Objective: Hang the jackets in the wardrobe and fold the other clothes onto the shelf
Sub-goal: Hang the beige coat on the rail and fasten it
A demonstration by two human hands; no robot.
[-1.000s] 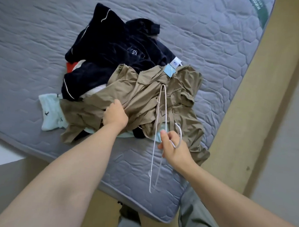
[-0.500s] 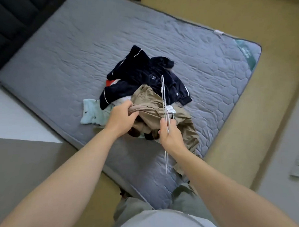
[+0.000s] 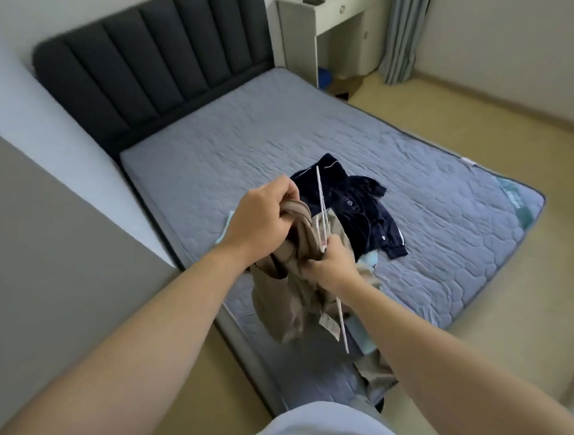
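A khaki jacket [image 3: 283, 299] hangs in the air over the near edge of the bed. My left hand [image 3: 257, 221] grips a bunched part of it at the top. My right hand [image 3: 329, 265] holds a thin white wire hanger [image 3: 322, 205] edge-on and also touches the jacket cloth. A dark navy jacket [image 3: 355, 207] with white piping lies on the grey mattress [image 3: 250, 133] just beyond my hands. Pale mint clothes [image 3: 371, 258] peek out beneath the pile.
A dark padded headboard [image 3: 147, 66] stands at the far left of the bed. A white desk [image 3: 320, 28] and a grey curtain [image 3: 402, 35] are at the back. Tan floor [image 3: 480, 127] runs along the right side of the bed.
Both hands have lifted the khaki jacket off the pile and up above the mattress edge. The view has risen, now showing the headboard and the desk.
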